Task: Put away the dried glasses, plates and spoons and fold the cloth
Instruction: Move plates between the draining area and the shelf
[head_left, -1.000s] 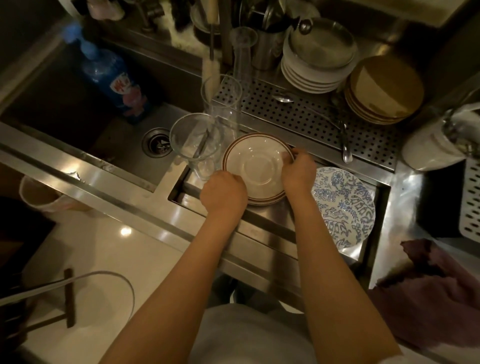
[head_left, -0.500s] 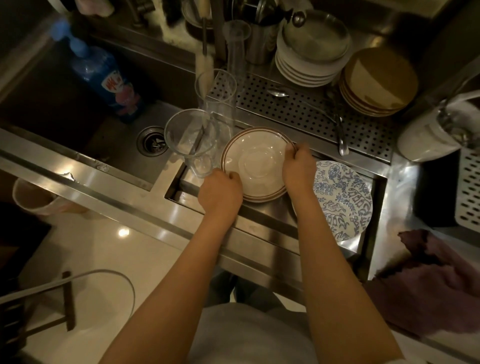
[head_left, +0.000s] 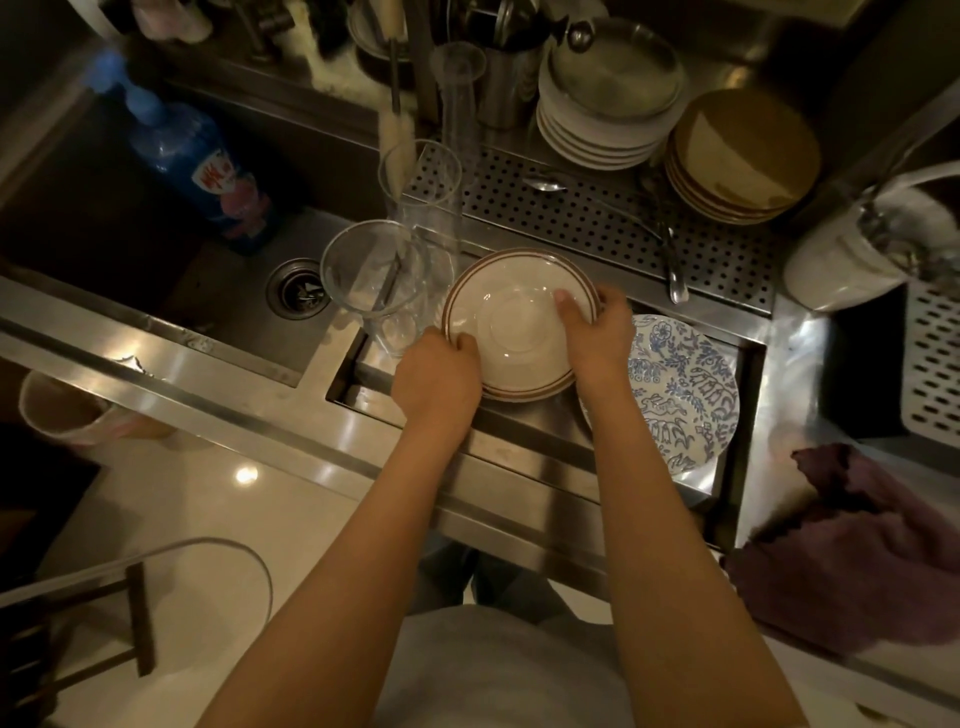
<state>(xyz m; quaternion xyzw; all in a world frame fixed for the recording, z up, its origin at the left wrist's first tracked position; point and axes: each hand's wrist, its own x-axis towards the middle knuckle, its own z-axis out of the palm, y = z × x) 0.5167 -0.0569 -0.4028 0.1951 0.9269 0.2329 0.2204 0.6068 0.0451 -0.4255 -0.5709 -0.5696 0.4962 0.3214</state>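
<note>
A cream plate with a brown rim (head_left: 511, 322) sits tilted over the recessed steel tray. My left hand (head_left: 439, 376) grips its near-left edge; my right hand (head_left: 597, 330) holds its right edge, thumb on the face. To the right, partly under my right arm, lies a blue-patterned plate (head_left: 685, 395). Two clear glasses stand left of the plate: a wide one (head_left: 374, 283) and a tall one (head_left: 423, 197). A spoon (head_left: 545, 184) and other cutlery (head_left: 672, 260) rest on the perforated rack. The purple cloth (head_left: 852, 545) lies crumpled at the right.
Stacks of white plates under a metal lid (head_left: 608, 111) and brown plates (head_left: 743, 156) stand at the back of the rack. The sink (head_left: 228, 306) with a blue soap bottle (head_left: 202, 171) is at the left. A white jug (head_left: 857, 249) sits at the right.
Both hands have lifted the cream plate slightly off the tray and tilted it; my right thumb has come onto its face. The other dishes have stayed put.
</note>
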